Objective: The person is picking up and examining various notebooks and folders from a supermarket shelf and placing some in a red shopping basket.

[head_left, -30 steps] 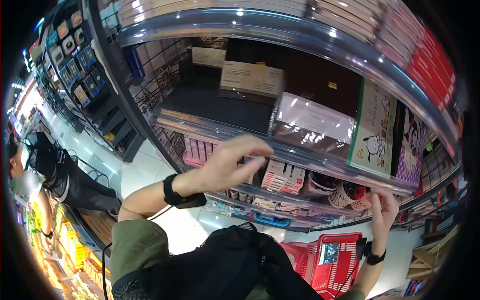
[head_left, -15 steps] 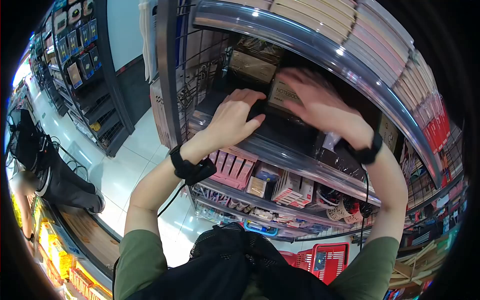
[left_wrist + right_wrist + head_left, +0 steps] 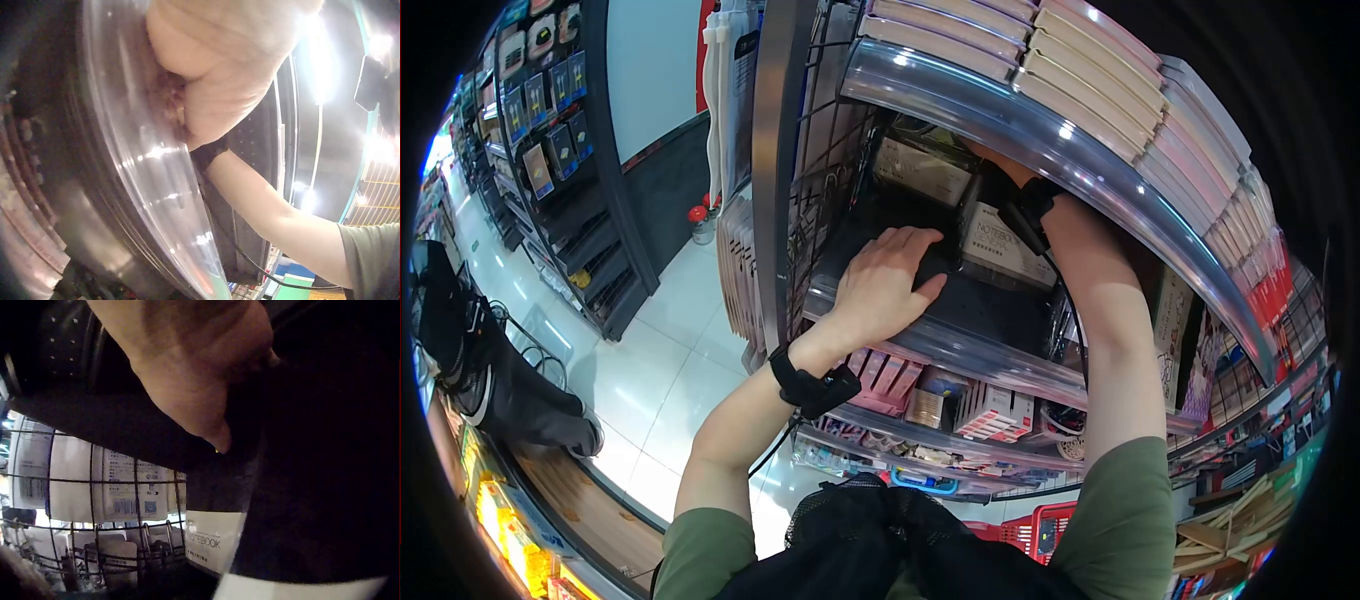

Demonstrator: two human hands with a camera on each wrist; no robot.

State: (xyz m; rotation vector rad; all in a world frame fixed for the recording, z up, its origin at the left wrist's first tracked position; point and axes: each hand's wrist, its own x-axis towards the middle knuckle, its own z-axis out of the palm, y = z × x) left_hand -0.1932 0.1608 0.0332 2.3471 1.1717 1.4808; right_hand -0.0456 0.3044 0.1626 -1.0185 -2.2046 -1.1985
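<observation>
My left hand (image 3: pixel 887 283) lies palm down on the black shelf floor (image 3: pixel 990 300), just behind the shelf's clear front rim (image 3: pixel 960 352), fingers relaxed. The left wrist view shows that hand (image 3: pixel 219 69) pressed behind the clear rim (image 3: pixel 150 169). My right forearm (image 3: pixel 1100 300) reaches deep into the same shelf; the upper shelf's rim hides the hand. A pack labelled NOTEBOOK (image 3: pixel 1003 248) stands beside the right wristband (image 3: pixel 1025 208). In the right wrist view the right hand (image 3: pixel 200 381) has its thumb on a dark notebook pack (image 3: pixel 215 540); its fingers are hidden.
A wire grid panel (image 3: pixel 820 180) closes the shelf's left side. Stacked notebooks (image 3: pixel 1120 70) fill the shelf above. Pink packs (image 3: pixel 885 378) and small boxes sit on the lower shelves. A red basket (image 3: pixel 1050 527) stands by my feet. Another person (image 3: pixel 490 380) is in the aisle at left.
My right hand has gone from in front of the notebook packs to deep inside the shelf, out of the head view. The left hand stays on the shelf.
</observation>
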